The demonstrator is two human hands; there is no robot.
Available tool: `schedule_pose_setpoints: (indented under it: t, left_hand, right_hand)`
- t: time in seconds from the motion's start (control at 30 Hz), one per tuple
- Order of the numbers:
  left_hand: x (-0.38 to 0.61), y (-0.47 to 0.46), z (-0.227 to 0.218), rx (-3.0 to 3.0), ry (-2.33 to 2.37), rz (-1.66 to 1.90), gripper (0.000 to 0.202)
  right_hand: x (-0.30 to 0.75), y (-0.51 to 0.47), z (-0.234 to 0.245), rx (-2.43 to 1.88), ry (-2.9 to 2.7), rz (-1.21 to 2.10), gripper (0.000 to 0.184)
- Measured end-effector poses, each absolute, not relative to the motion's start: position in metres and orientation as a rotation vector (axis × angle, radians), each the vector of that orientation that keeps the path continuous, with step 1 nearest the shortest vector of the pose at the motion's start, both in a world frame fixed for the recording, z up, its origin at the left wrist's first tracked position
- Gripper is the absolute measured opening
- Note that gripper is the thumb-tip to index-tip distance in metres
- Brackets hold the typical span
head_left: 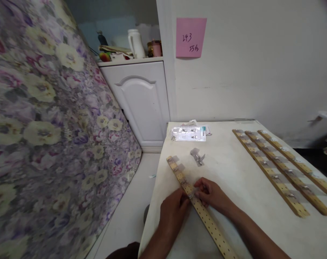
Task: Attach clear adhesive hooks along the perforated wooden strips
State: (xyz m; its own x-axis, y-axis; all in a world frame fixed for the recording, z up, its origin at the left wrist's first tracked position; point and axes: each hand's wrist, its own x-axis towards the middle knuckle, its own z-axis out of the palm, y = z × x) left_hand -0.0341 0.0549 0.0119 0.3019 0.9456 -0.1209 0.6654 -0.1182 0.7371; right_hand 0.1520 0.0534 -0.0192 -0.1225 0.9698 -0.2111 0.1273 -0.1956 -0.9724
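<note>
A long wooden strip (206, 218) with rows of small holes lies slanted across the table in front of me. Small metal clips with clear plastic tabs (177, 167) sit along its far part. At the strip's left edge my left hand (173, 209) is closed, its fingertips gripping the wood. From the right, my right hand (212, 193) pinches a clear plastic tab (192, 194) against the strip's top; the fingers partly hide it. Beyond the right hand lies a small loose pile of metal clips with clear tabs (197, 157).
Several similar wooden strips fitted with clips (271, 172) lie along the table's right side. Clear blister packs (188, 133) lie at the back edge. A white cabinet (142, 104) and floral curtain (63, 136) stand to the left; a pink note (191, 37) hangs on the wall.
</note>
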Motion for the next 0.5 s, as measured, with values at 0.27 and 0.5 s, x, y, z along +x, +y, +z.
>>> schedule_pose_setpoints:
  t: [0.27,0.5]
  left_hand:
    - [-0.0340,0.0557,0.0098,1.886,1.445,0.496,0.012]
    - [-0.0337,0.0543,0.0100,1.892,1.429,0.520,0.014]
  right_hand:
    - [0.1495,0.0543,-0.0203,-1.417,-1.303,1.381,0.021]
    - [0.1504,0.0542,-0.0244,-1.410,-1.340,1.296,0.021]
